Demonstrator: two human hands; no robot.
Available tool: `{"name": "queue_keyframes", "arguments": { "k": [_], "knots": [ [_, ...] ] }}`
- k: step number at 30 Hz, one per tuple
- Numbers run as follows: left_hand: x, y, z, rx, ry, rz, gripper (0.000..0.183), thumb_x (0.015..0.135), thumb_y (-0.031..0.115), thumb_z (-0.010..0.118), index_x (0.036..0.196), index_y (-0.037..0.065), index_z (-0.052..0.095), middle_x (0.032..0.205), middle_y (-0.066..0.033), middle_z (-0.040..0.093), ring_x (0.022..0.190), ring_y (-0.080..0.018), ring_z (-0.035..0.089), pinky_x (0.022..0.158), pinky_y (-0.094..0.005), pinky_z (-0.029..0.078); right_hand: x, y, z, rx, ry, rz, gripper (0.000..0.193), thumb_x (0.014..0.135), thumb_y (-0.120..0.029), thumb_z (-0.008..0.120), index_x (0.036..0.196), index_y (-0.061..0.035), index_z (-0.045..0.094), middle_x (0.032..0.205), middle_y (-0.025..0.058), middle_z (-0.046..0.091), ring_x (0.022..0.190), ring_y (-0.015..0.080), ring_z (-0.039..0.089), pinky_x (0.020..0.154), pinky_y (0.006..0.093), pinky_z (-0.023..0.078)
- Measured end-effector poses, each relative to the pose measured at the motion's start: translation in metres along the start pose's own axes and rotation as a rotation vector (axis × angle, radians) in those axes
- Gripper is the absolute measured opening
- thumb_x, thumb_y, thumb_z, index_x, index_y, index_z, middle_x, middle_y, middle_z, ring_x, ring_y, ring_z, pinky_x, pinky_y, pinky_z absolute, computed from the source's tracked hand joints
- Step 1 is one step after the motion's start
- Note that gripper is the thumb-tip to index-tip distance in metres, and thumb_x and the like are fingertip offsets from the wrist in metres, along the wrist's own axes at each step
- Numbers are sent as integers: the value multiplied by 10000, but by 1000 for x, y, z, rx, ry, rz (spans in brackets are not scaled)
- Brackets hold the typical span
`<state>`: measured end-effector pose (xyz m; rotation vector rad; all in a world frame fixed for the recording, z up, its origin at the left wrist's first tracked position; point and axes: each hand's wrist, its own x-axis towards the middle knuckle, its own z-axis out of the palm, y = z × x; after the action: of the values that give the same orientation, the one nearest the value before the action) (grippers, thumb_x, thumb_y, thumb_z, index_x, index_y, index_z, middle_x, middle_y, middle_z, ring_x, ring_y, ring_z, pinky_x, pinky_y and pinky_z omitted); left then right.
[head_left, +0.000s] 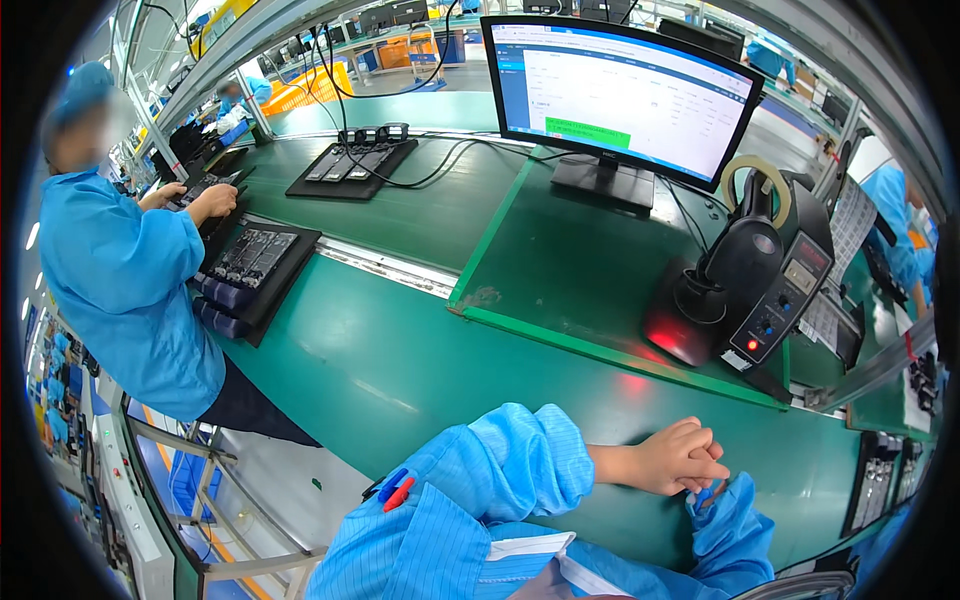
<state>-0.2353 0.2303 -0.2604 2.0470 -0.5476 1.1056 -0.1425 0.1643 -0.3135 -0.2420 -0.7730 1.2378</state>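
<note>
My left hand and my right hand are clasped together over the near part of the green bench. Their fingers are closed and interlaced, and no object shows between them. Both forearms are in blue sleeves and rest at the bench's near edge. Beyond the hands, a black handheld scanner sits in a stand that casts a red glow. Beside it is a dark control box with knobs and a lit red lamp. A roll of tape leans behind the scanner.
A monitor with a lit screen stands on a raised green mat. At left, a co-worker in blue handles a dark tray next to another tray of boards. Another tray lies farther back under cables. More trays lie far right.
</note>
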Motion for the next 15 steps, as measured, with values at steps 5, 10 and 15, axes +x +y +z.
{"name": "queue_keyframes", "arguments": {
  "k": [5, 10, 15],
  "knots": [
    [2, -1, -1, 4, -41, -10, 413, 560, 100, 697, 936, 175, 544, 806, -20, 440, 690, -209, 412, 631, -340, 338, -4, 1, 4, -53, 45, 11, 188, 806, -120, 429, 944, 2, 461, 767, 78, 532, 690, 155, 541, 626, 247, 457],
    [-2, -2, -7, 7, -32, -85, 404, 516, 96, 679, 894, 157, 550, 787, -50, 436, 683, -245, 422, 604, -353, 355, -8, 2, 7, -227, 114, 17, 210, 805, -111, 432, 978, 5, 454, 786, 72, 529, 701, 145, 540, 627, 236, 458],
    [-12, -12, -10, -84, -32, -162, 324, 542, 115, 610, 862, 104, 555, 750, -94, 433, 643, -278, 418, 578, -363, 358, -13, 5, 20, -362, 268, 86, 236, 804, -103, 435, 1012, 8, 446, 804, 66, 525, 711, 135, 539, 628, 226, 458]
  ]
}}
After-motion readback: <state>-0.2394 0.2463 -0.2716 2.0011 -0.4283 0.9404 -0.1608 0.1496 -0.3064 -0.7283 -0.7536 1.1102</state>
